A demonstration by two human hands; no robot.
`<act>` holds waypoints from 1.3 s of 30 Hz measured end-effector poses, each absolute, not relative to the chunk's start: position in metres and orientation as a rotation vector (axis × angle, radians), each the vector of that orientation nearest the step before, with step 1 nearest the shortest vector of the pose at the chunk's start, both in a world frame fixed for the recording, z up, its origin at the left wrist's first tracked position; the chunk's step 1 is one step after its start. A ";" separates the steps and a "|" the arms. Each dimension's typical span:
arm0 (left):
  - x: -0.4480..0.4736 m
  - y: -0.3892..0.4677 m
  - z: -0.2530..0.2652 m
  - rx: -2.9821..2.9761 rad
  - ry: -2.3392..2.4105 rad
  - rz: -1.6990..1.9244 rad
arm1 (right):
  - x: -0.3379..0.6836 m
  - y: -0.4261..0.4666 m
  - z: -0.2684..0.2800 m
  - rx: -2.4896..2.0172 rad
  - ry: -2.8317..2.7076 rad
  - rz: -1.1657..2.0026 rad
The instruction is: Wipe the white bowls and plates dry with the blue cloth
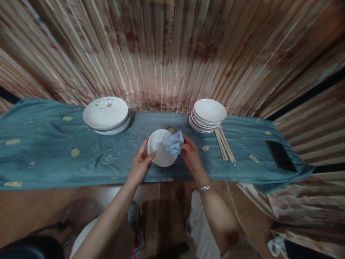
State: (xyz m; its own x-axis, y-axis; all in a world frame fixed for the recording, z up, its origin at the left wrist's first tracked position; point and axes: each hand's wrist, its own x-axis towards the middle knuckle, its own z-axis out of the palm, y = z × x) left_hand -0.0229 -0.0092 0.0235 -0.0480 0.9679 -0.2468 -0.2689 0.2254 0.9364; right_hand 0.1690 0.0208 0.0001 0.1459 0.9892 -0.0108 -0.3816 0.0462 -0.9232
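Bench (145, 124): is wearing a teal, yellow-patterned cloth (51, 144)
Plates (107, 118): are standing stacked, back left
Red-rimmed bowls (208, 112): are standing stacked, back right
Chopsticks (226, 144): are lying just beside the bowls
Dark phone (281, 155): is lying near the right end

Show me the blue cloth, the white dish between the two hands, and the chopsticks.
Blue cloth (175, 142): head view, on the middle of its crumpled folds.
White dish (160, 153): head view, on its bare inner surface.
Chopsticks (226, 144): head view, about midway along the bundle.
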 end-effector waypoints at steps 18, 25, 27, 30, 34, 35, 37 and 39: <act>-0.022 -0.005 0.018 0.762 1.203 1.197 | 0.167 0.000 0.005 -1.315 -1.710 0.356; -0.021 -0.005 0.020 0.789 1.193 1.196 | 0.161 -0.011 0.005 -1.195 -1.965 0.372; -0.022 -0.006 0.021 0.798 1.186 1.190 | 0.160 -0.012 0.004 -1.184 -2.069 0.398; -0.024 -0.005 0.022 0.804 1.192 1.165 | 0.161 -0.013 0.003 -1.165 -2.192 0.469; -0.026 -0.004 0.022 0.817 1.193 1.132 | 0.160 -0.014 0.003 -1.185 -2.249 0.544; -0.026 -0.004 0.021 0.822 1.188 1.129 | 0.159 -0.014 0.004 -1.184 -2.248 0.565; -0.027 -0.004 0.020 0.833 1.177 1.130 | 0.156 -0.012 0.005 -1.158 -2.235 0.620; -0.027 -0.004 0.018 0.843 1.171 1.134 | 0.152 -0.009 0.007 -1.118 -2.202 0.686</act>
State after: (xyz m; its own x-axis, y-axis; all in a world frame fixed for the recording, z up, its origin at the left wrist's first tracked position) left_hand -0.0266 -0.0037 0.0179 0.0049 0.9662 -0.2577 -0.2267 0.2521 0.9408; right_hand 0.1520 -0.0095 0.0069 -0.4874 0.8348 0.2558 0.5420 0.5190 -0.6610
